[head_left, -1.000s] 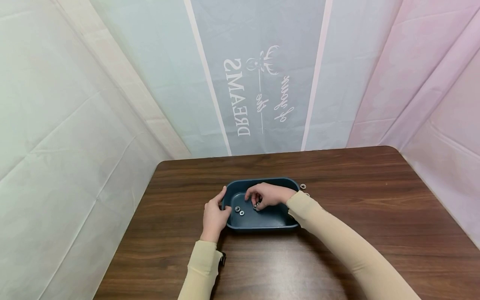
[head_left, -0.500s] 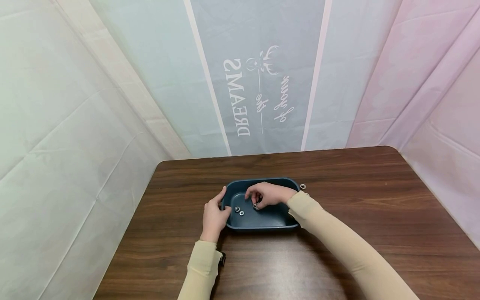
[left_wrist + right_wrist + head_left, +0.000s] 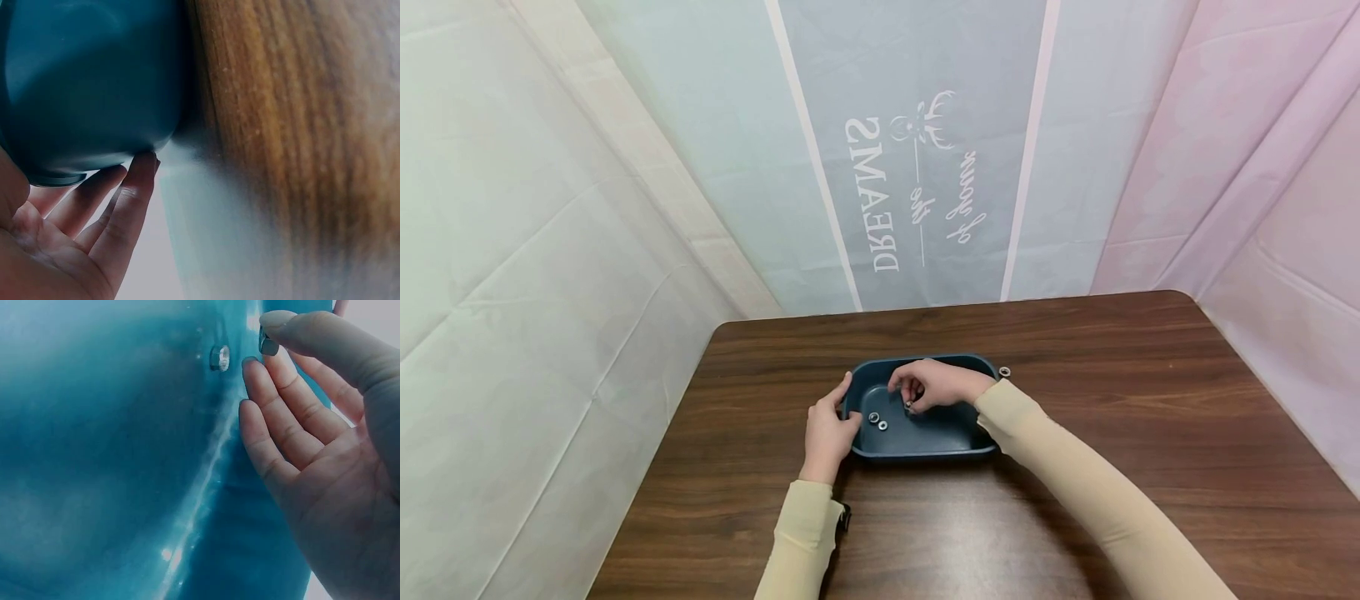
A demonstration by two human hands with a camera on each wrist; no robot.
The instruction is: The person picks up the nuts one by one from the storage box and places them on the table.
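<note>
A dark blue rectangular tray (image 3: 925, 455) stands on the table. My left hand (image 3: 831, 433) grips its left end, thumb over the rim; in the left wrist view the fingers (image 3: 122, 228) touch the outer wall. Inside the tray, my right hand (image 3: 940, 383) pinches a small metal nut (image 3: 269, 345) between thumb and finger, the other fingers spread loosely below. Two loose pieces, a larger metal nut (image 3: 874, 417) and a smaller one (image 3: 883, 426), lie toward the tray's left end. The right wrist view shows one loose hex nut (image 3: 220, 357) on the tray floor.
Another metal nut (image 3: 1004, 372) lies on the wooden table (image 3: 1097, 358) just outside the tray's right end. Beyond the table's back edge hangs a printed cloth (image 3: 925, 287), with pale cloth on both sides.
My right hand has lifted slightly with the nut pinched in its fingers. The left hand stays on the tray's end, and the loose nuts inside have not visibly moved.
</note>
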